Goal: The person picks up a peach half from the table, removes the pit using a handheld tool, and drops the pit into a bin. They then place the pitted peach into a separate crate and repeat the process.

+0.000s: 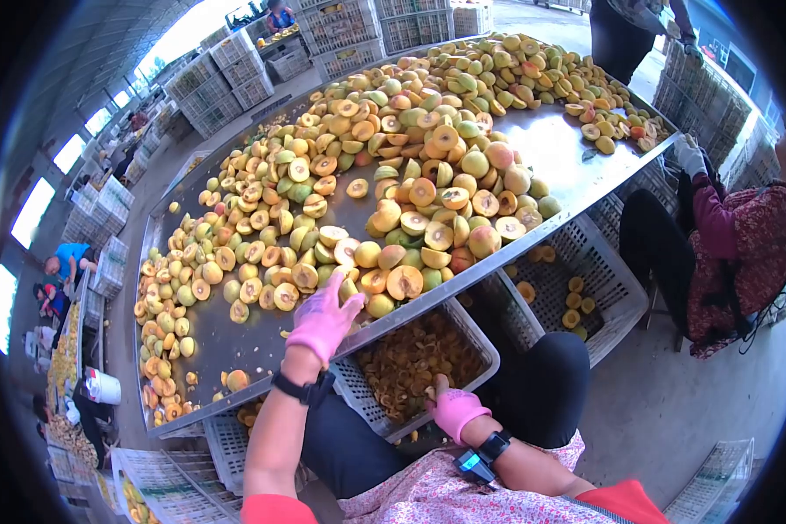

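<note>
Halved yellow-orange fruit [404, 282] lies heaped on a metal-topped table [358, 214]. My left hand [325, 316], in a pink glove, reaches over the table's near edge with its fingers spread, the fingertips at the closest fruit pieces. Over the near rim of a grey crate [489, 349] full of brown scraps [419, 362] is my right hand [456, 410], also in a pink glove. Its fingers are curled together, and what they hold, if anything, is too small to make out.
Right of my knees, another crate [616, 284] holds several fruit halves. A co-worker [725, 253] sits at the right, and another person [624, 39] stands at the far corner. Stacked crates [341, 31] rise behind the table. A white crate [162, 480] stands at lower left.
</note>
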A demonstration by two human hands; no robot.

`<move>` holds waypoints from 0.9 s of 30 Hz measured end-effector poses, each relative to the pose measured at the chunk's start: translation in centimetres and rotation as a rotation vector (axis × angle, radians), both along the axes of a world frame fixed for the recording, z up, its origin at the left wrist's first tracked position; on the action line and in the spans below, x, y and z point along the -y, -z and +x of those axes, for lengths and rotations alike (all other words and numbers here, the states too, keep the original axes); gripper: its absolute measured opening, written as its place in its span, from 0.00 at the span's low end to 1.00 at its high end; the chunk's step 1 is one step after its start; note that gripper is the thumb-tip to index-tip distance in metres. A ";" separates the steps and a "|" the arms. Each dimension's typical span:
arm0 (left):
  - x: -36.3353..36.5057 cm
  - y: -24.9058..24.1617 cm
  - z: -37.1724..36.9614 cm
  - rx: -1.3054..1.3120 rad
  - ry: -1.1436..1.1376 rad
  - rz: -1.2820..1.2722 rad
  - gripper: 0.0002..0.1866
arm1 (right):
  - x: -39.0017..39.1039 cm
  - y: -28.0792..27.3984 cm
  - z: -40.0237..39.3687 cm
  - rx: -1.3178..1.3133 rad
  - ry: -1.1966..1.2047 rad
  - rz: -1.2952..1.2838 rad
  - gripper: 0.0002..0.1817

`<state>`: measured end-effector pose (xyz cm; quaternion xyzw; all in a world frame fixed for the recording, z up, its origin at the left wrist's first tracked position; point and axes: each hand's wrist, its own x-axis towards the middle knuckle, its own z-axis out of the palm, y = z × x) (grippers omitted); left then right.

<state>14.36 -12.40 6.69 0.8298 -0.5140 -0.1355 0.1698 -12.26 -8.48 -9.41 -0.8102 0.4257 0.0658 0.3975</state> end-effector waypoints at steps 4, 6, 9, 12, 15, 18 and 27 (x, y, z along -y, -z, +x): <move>3.5 2.1 1.4 0.141 0.032 0.140 0.31 | 1.1 -4.5 0.5 0.198 0.148 0.097 0.24; 2.9 2.0 1.8 0.111 0.010 0.118 0.30 | 1.3 -6.4 0.3 0.286 0.180 0.138 0.22; -0.1 0.4 0.3 -0.901 -0.225 -0.370 0.24 | 1.8 -8.7 0.3 0.490 0.221 0.212 0.22; -4.6 2.0 -1.7 -1.460 -0.109 -0.508 0.15 | 1.2 -11.4 0.2 0.673 0.198 0.120 0.21; -6.8 2.1 -6.9 -0.177 0.125 -0.671 0.16 | 0.6 -13.7 0.1 0.682 0.104 0.025 0.21; -8.2 1.4 -10.2 -0.810 -0.199 -0.642 0.23 | 0.2 -14.6 0.4 0.631 0.037 -0.033 0.20; -8.8 1.2 -14.9 -1.440 -0.508 -0.875 0.27 | -1.4 -14.4 0.3 0.510 0.043 -0.064 0.19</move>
